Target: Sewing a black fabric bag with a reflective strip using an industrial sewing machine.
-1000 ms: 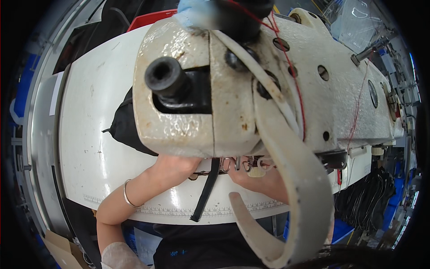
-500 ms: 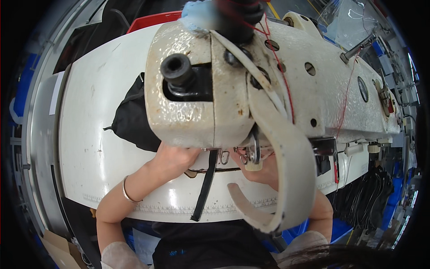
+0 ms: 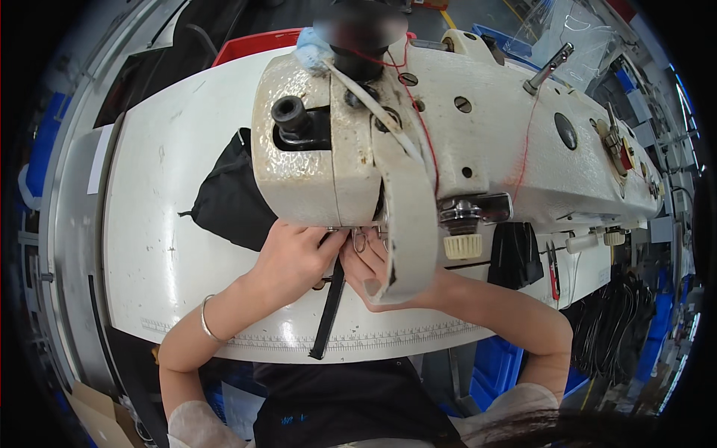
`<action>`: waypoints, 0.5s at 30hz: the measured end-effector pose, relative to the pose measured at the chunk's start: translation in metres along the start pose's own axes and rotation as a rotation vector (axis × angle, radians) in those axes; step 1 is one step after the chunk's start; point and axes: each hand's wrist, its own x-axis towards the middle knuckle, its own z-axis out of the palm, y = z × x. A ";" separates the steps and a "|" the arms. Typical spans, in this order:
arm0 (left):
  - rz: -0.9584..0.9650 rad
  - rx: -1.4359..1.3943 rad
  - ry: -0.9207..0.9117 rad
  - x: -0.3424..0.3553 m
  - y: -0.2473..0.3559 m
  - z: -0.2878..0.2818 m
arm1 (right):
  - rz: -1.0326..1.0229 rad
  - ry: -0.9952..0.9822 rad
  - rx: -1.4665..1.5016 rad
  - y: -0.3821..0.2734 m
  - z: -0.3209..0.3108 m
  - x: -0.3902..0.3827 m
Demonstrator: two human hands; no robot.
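Observation:
At the front of the white sewing machine head, my two hands meet at the upper end of a narrow black strip. My left hand is closed, thumb and fingers pinched at the strip, its fingertips partly hidden under the machine. From the other side my right hand closes its bunched fingers on the same spot, with the pale curved guard covering part of it. The strip's lower end hangs toward the table's front edge. Behind my left hand lies a bunched black fabric piece.
A ruler scale runs along the white table's front edge. Farther right are a black fabric piece, red-handled snips and hanging black strips. Blue bins stand below. Red thread crosses the machine.
My right hand has come left from behind the guard to meet my left hand at the strip. The strip's lower end has shifted slightly left. The view has shifted too.

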 end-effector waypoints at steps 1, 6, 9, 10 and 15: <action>0.012 -0.014 0.028 -0.001 0.001 -0.001 | 0.023 0.055 -0.013 -0.001 0.000 0.001; -0.033 -0.100 -0.012 -0.003 0.003 0.003 | 0.353 0.149 0.295 -0.012 0.003 -0.005; -0.048 -0.121 -0.036 -0.002 0.005 0.003 | 0.330 0.052 0.326 -0.015 0.004 -0.011; -0.045 -0.115 -0.036 -0.001 0.006 0.000 | 0.311 0.081 0.298 -0.015 0.004 -0.012; -0.107 -0.055 -0.083 0.000 0.012 -0.023 | 0.298 0.070 0.399 -0.014 0.007 -0.014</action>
